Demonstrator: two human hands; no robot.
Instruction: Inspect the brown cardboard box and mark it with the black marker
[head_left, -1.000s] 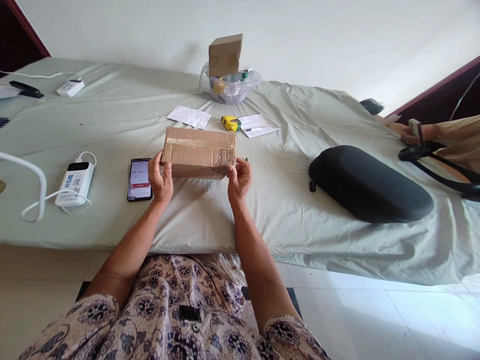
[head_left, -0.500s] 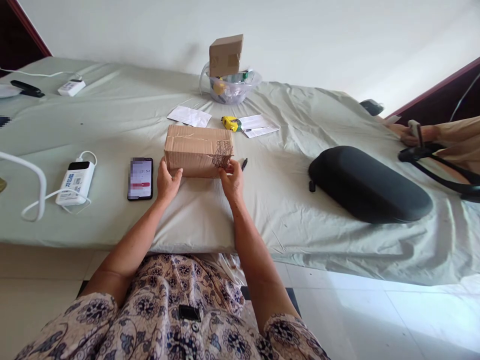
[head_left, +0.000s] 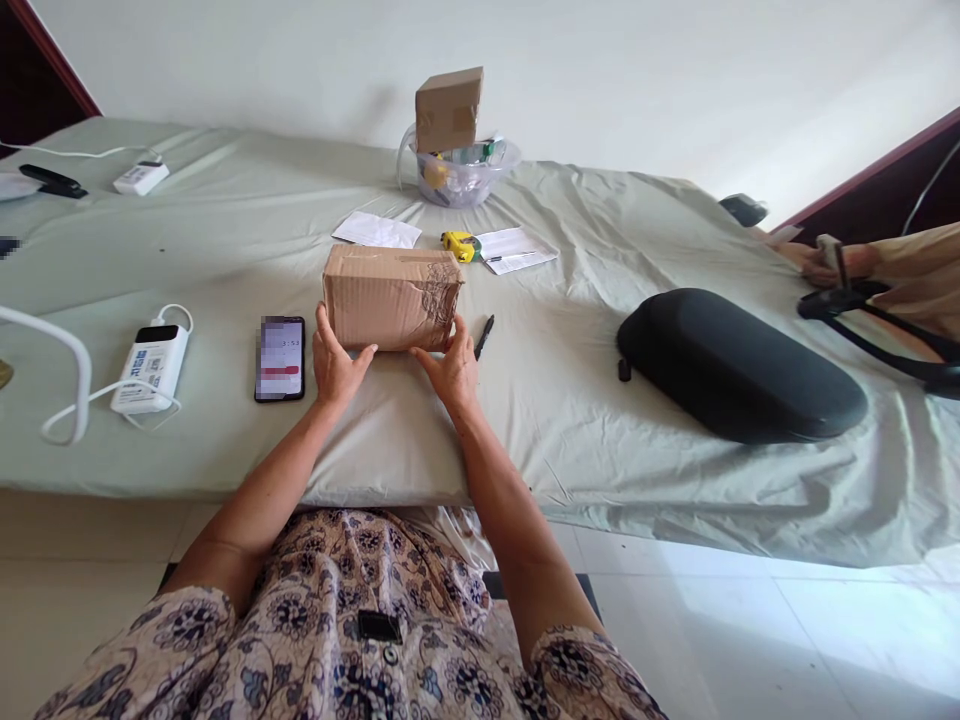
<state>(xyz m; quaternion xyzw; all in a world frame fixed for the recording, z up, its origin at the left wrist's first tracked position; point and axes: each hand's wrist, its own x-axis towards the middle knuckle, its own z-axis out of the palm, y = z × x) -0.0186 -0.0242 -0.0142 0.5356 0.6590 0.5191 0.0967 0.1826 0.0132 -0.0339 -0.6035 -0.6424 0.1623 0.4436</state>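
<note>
A brown cardboard box (head_left: 390, 310) with dark scribbles near its right end is between my hands at the middle of the table. My left hand (head_left: 339, 365) grips its lower left corner, thumb along the front bottom edge. At the lower right corner, my right hand (head_left: 450, 370) holds it the same way; the fingers behind the sides are partly hidden. A black pen (head_left: 484, 337) lies just right of my right hand. Behind the box are a yellow tape measure (head_left: 459, 246) and two white papers, one (head_left: 377, 229) to the left and one (head_left: 517, 249) under a thin pen.
A clear plastic basket (head_left: 469, 190) with a smaller box (head_left: 448, 108) on top stands by the wall. To the left are a phone (head_left: 280, 360) and a white power bank (head_left: 152, 368) with cables. A black case (head_left: 739, 365) lies right, near another person's hand (head_left: 821, 265).
The box has turned and tipped slightly, showing more of its front face. My right hand has shifted from the scribbled front to the lower right corner. More of the pen shows.
</note>
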